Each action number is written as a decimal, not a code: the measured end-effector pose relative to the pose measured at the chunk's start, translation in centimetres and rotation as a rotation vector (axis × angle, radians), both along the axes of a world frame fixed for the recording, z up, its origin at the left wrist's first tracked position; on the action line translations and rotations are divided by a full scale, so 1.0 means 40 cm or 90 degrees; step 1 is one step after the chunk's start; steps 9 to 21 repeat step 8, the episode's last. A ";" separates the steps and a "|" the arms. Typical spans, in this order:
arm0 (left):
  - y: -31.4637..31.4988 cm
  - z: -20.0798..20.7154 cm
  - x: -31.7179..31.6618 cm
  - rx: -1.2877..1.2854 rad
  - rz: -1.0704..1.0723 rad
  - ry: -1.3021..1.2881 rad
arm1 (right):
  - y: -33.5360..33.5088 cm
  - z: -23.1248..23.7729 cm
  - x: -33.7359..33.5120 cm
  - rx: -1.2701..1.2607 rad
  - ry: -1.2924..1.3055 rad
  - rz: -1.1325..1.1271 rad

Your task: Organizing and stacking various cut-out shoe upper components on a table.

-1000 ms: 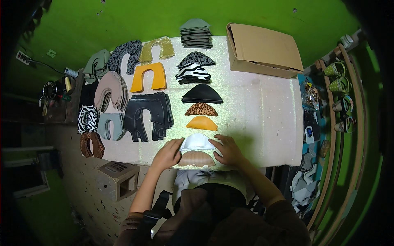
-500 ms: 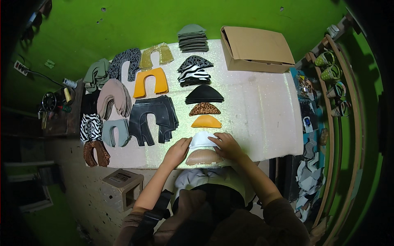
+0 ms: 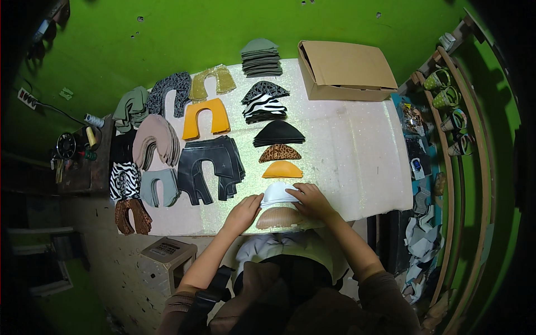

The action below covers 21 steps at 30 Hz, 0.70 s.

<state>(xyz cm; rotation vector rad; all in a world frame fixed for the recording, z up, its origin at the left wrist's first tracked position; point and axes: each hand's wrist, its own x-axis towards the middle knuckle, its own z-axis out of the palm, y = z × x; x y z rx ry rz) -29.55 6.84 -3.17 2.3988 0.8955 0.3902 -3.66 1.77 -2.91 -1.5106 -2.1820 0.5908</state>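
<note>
A small stack of white half-moon cut pieces (image 3: 277,193) lies near the front edge of the table. My left hand (image 3: 244,214) is at its left corner, fingers bent together against the edge. From the other side, my right hand (image 3: 314,201) has its fingertips on the stack's right part. Directly below, a tan ribbed half-moon stack (image 3: 275,218) lies close to my right hand's thumb side. Above the white pieces are orange half-moons (image 3: 282,170), leopard-print ones (image 3: 280,153) and black ones (image 3: 278,133), all in one column.
Zebra (image 3: 266,108), dark patterned (image 3: 264,91) and green half-moon stacks (image 3: 261,58) continue the column. U-shaped pieces, including black (image 3: 192,162), orange (image 3: 192,123) and pink stacks (image 3: 153,139), cover the table's left. A cardboard box (image 3: 349,67) sits at the back right; a stool (image 3: 167,257) stands below left.
The whole view has shifted slightly, so the table sits a little lower in the picture. Both hands stay at the white stack with almost the same grip.
</note>
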 end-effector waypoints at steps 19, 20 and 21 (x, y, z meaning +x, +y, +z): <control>0.018 -0.026 0.030 0.050 0.006 -0.032 | 0.001 -0.016 0.007 0.010 -0.010 -0.014; 0.018 -0.026 0.030 0.050 0.006 -0.032 | 0.001 -0.016 0.007 0.010 -0.010 -0.014; 0.018 -0.026 0.030 0.050 0.006 -0.032 | 0.001 -0.016 0.007 0.010 -0.010 -0.014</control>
